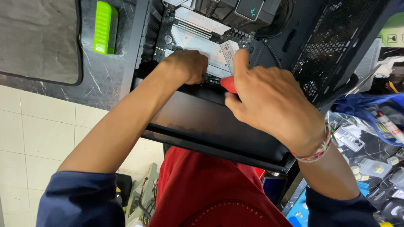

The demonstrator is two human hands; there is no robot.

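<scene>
Holding a red-handled screwdriver (228, 84), the right hand (273, 105) has its fingers curled tight around the handle, with one finger stretched out straight toward the motherboard (198, 40). Only a bit of the red handle shows; the tip is hidden. The left hand (187, 66) is bunched up like a fist just beside it, low on the motherboard near the edge of the black shroud (202, 122). I cannot tell what its fingers pinch, because they are tucked under. Both hands are inside an open black computer case (336, 38) that lies on its side. The case sits on a dark marble-look table (101, 84). A bright green box (105, 27) and a grey mat (40, 40) lie on the table to the left. White floor tiles (38, 130) show below. Small parts in clear bags (372, 168) lie on the right.
</scene>
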